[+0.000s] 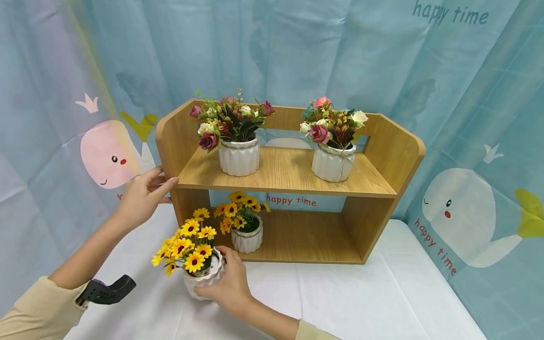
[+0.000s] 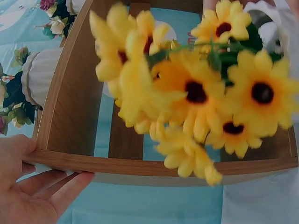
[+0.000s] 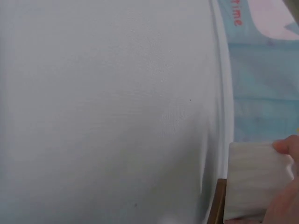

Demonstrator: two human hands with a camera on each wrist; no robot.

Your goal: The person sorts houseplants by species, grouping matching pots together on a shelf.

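Note:
My right hand (image 1: 231, 283) holds a white ribbed flowerpot (image 1: 204, 282) of yellow artificial sunflowers (image 1: 187, 245), tilted to the left, in front of the shelf's lower left corner. In the right wrist view the pot (image 3: 254, 182) shows with the fingers round it. My left hand (image 1: 142, 198) grips the left side panel of a two-tier wooden shelf (image 1: 289, 170); in the left wrist view, thumb and fingers of that hand (image 2: 42, 186) lie on either side of the board's edge. The sunflowers (image 2: 196, 93) hide much of the shelf there.
A second sunflower pot (image 1: 248, 238) stands at the left of the lower tier. On the upper tier are two white pots of mixed roses, one left (image 1: 239, 158) and one right (image 1: 333, 163). A white cloth (image 1: 340, 297) covers the table; a printed blue curtain (image 1: 297, 47) hangs behind.

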